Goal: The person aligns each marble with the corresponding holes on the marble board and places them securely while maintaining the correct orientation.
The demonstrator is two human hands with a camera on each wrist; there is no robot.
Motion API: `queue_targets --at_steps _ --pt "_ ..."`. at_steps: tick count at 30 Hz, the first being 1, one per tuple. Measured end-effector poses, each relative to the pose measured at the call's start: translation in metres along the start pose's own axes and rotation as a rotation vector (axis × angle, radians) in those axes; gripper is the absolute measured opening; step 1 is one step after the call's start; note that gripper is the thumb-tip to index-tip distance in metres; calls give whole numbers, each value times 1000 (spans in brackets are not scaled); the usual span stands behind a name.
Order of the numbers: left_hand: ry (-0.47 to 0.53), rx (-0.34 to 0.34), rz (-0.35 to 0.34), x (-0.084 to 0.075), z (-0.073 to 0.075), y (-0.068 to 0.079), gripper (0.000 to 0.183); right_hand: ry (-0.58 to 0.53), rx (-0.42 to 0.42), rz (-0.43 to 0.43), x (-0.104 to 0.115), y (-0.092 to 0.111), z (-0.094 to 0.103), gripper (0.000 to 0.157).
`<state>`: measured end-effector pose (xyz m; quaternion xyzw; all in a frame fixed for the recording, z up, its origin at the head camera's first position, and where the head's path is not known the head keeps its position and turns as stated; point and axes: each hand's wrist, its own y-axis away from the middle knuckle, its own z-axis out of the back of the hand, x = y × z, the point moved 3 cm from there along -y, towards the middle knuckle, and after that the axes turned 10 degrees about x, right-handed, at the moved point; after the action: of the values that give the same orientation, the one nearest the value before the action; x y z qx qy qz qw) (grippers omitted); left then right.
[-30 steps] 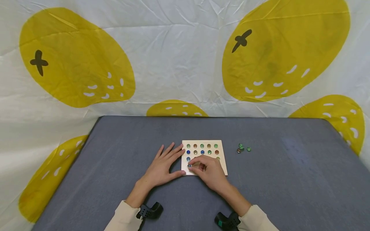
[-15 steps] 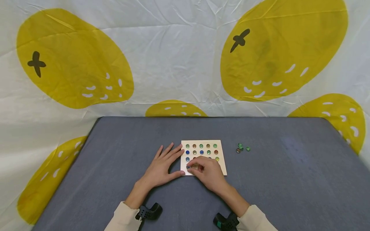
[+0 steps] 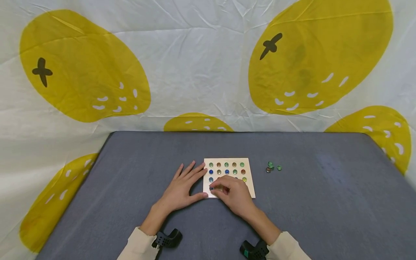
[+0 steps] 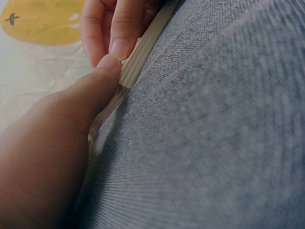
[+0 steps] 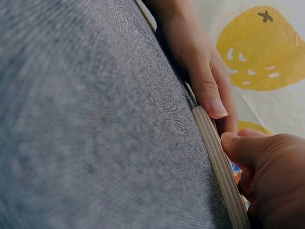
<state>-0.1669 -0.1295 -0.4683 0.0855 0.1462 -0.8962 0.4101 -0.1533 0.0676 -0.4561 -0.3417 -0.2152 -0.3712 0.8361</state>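
A square light-wood board (image 3: 230, 168) lies on the table with rows of coloured glass beads set in it. My left hand (image 3: 183, 187) is spread flat at the board's left side, fingertips and thumb touching its edge. My right hand (image 3: 236, 195) is over the near part of the board, pinching a small dark blue bead (image 3: 211, 188) between thumb and index finger at the near-left corner area. That hand hides several spots of the lower rows. In the right wrist view, the board's layered edge (image 5: 217, 157) shows beside both thumbs; the pinched bead cannot be made out there.
A few loose green beads (image 3: 279, 168) and a brown bead (image 3: 268, 170) lie right of the board on the grey cloth-covered table (image 3: 312, 202). A white curtain (image 3: 201, 65) with yellow fruit shapes hangs behind the table's far edge.
The right fingertips with the blue bead have come down slightly toward the board's near edge, then stayed nearly still. The left hand has kept its place.
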Motion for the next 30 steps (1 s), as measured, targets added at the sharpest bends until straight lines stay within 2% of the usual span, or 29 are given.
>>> queue_targets --at_steps 14,24,30 --pt "5 12 14 1 0 0 76 10 -18 38 0 -1 0 21" --pt "7 10 8 1 0 0 77 11 -12 35 -2 2 0 20" --pt "15 -1 -2 0 0 0 77 -48 -13 16 -3 3 1 19"
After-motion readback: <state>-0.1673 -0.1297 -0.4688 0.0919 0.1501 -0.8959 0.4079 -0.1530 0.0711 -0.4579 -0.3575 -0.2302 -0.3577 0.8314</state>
